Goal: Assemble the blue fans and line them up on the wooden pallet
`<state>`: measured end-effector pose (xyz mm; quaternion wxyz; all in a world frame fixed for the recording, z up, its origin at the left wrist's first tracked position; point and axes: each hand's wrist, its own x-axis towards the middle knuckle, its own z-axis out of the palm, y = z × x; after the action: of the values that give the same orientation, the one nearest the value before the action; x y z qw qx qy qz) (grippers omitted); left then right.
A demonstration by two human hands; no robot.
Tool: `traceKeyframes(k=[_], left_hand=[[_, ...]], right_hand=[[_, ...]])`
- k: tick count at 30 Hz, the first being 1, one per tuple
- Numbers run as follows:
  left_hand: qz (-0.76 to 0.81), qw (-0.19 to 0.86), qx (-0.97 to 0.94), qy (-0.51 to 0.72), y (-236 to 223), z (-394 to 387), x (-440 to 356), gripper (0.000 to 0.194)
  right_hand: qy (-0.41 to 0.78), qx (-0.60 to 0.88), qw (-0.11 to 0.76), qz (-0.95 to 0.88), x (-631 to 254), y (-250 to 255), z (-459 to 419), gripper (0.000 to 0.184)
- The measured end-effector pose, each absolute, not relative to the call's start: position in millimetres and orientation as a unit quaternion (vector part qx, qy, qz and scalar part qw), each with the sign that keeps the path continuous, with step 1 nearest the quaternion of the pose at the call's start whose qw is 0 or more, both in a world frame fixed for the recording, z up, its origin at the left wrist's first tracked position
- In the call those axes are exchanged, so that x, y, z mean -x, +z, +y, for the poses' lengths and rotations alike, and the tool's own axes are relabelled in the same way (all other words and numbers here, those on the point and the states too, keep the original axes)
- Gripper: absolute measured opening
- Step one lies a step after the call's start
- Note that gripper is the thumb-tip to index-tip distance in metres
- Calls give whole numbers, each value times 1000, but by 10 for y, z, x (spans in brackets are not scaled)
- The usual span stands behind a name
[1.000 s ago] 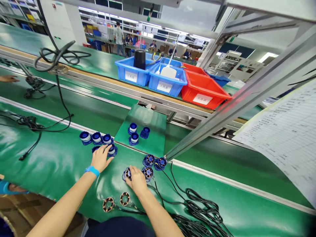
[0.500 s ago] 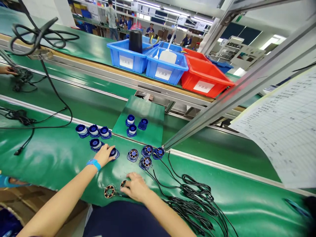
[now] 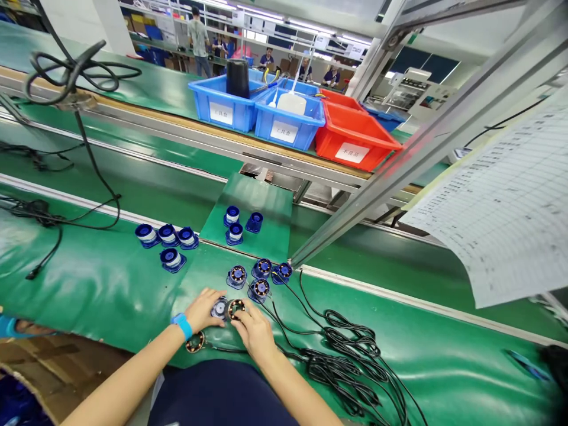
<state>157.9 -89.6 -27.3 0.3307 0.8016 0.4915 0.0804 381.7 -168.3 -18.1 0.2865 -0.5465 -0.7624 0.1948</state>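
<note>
My left hand (image 3: 202,312), with a light blue wristband, is closed around a blue round housing (image 3: 219,309) near the table's front edge. Right beside it, my right hand (image 3: 256,332) pinches a ring-shaped board (image 3: 231,312) with copper-coloured spots. The two parts are very close; whether they touch I cannot tell. A second ring board (image 3: 190,347) lies by my left wrist with a cable attached. Just beyond my hands stand several blue housings with ring boards on top (image 3: 237,276). Several blue housings with white bands (image 3: 171,259) stand to the left.
Coiled black cables (image 3: 341,370) cover the table at right. A green board (image 3: 270,195) bridges the channel, holding 3 blue housings. Blue bins (image 3: 284,131) and a red bin (image 3: 352,151) line the shelf behind. A metal post (image 3: 341,210) slants beside a hanging paper sheet (image 3: 492,236).
My left hand has brought a blue housing from the left group toward me and to the right. My right hand has lifted a ring board up beside it.
</note>
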Motion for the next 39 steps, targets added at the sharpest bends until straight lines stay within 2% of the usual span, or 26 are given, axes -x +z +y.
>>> traceKeyframes(k=[4, 9, 12, 15, 20, 22, 26, 29, 33, 39], left_hand=[[484, 357, -790, 117, -354, -1021, -1972, 99], [460, 400, -778, 150, -448, -1131, -2131, 105], [462, 411, -769, 160, -485, -1156, -2128, 106], [463, 415, -769, 150, -489, -1158, -2114, 104], [457, 423, -771, 134, -479, -1137, -2086, 97], [456, 427, -769, 137, -495, -1130, -2086, 97], [461, 416, -769, 152, -524, -1146, -2070, 105], [469, 396, -771, 167, -489, -1187, -1959, 104], [543, 336, -741, 210, -383, -1207, -1636, 87], [634, 171, -721, 218, -157, -857, -1015, 73]], right_hand=[[199, 568, 220, -768, -3835, -63, -1649, 25], [217, 619, 146, -741, -3939, 89, -1581, 60], [206, 617, 143, -746, -3949, 75, -1584, 69], [216, 608, 169, -745, -3936, -85, -1592, 67], [261, 511, 266, -774, -4101, -416, -1626, 50], [264, 486, 265, -790, -4177, -489, -1636, 51], [238, 538, 238, -773, -4151, -562, -1619, 62], [220, 558, 264, -755, -4053, -598, -1623, 51], [180, 536, 336, -754, -4000, -631, -1688, 50], [186, 560, 290, -753, -3983, -660, -1714, 43]])
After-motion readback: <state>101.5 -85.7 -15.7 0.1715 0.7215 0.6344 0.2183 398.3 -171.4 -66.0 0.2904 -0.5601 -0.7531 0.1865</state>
